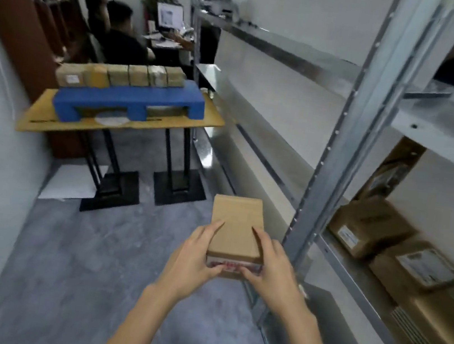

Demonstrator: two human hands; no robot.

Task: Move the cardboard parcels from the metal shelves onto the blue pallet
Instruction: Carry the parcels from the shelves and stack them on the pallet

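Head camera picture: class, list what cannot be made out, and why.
Head view: print on the shelf parcels' labels, blurred, too small.
Head view: near end of the carried parcel, partly covered by the left hand and right hand.
Head view: far side of the blue pallet, behind its row of parcels.

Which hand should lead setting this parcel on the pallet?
Probably left: both grip the parcel, but the pallet lies ahead-left, nearer the left hand; the right hand is beside the shelf post.
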